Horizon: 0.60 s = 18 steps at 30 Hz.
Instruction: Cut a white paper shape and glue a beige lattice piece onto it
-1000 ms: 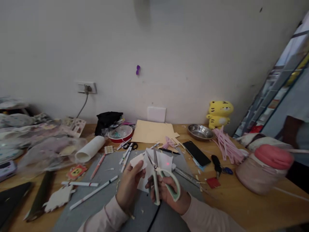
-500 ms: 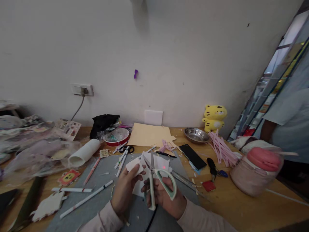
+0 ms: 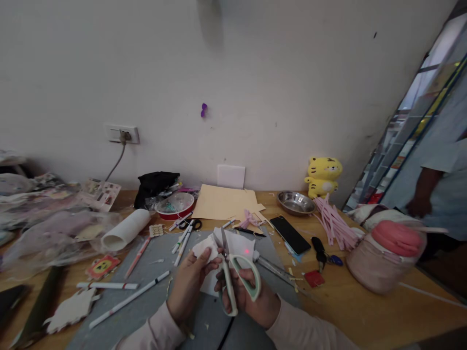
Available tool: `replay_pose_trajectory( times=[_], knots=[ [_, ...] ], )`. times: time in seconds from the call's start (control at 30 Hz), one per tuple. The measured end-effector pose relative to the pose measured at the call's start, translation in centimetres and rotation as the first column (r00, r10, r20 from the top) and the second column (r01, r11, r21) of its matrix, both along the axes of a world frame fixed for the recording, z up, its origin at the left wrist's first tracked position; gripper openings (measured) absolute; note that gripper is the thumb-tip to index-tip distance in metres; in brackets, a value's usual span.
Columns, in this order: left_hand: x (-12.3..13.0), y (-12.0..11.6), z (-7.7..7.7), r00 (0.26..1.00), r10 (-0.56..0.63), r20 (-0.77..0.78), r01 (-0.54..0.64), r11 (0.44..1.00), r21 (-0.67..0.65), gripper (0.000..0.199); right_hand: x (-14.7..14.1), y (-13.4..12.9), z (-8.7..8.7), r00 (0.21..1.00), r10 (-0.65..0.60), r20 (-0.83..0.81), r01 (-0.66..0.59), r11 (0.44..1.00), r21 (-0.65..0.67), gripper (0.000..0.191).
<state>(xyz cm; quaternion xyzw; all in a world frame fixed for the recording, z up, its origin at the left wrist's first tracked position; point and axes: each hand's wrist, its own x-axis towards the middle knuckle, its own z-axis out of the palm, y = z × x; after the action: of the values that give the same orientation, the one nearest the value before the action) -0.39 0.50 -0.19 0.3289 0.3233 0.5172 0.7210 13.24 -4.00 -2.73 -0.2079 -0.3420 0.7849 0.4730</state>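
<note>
A small white paper piece (image 3: 205, 247) is pinched between the thumb and fingers of my left hand (image 3: 191, 279). My right hand (image 3: 257, 296) grips a pair of scissors (image 3: 227, 284) with white and pale green handles, fingers through the loops. The blades point up and away, slightly parted, close beside the right edge of the paper piece; whether they touch it I cannot tell. Beneath and behind the scissors lies a larger white sheet (image 3: 239, 244) on the grey mat (image 3: 146, 311), partly covered by my hands.
Markers (image 3: 129, 299), a white roll (image 3: 126, 229) and plastic bags lie left. Behind are a red-rimmed dish (image 3: 175, 217), tan card (image 3: 222, 206) and a steel bowl (image 3: 296, 202). To the right are a phone (image 3: 291, 234), keys (image 3: 321, 255) and a pink-lidded jar (image 3: 386, 257). A person (image 3: 438, 175) stands far right.
The scissor blades have drawn closer together, and the right handle loop has moved in toward the left one. The person's arm at the far right has swung lower, showing the hand.
</note>
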Motion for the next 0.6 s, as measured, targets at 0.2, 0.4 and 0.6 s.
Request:
replay_pose_trajectory(
  times=[0.2, 0.4, 0.6],
  knots=[
    [0.05, 0.07, 0.59, 0.998, 0.064, -0.007, -0.064, 0.998, -0.023, 0.032, 0.00, 0.08, -0.67, 1.000, 0.017, 0.021, -0.017, 1.000, 0.004, 0.049],
    [0.09, 0.14, 0.33, 1.000, 0.023, 0.001, -0.023, 0.999, -0.031, 0.036, -0.02, 0.15, -0.75, 1.000, 0.009, 0.022, -0.009, 1.000, 0.004, 0.047],
    [0.02, 0.23, -0.31, 1.000, 0.009, 0.021, -0.009, 1.000, -0.021, 0.032, -0.14, 0.07, -0.83, 1.000, 0.012, -0.007, -0.012, 1.000, 0.019, 0.041]
  ],
)
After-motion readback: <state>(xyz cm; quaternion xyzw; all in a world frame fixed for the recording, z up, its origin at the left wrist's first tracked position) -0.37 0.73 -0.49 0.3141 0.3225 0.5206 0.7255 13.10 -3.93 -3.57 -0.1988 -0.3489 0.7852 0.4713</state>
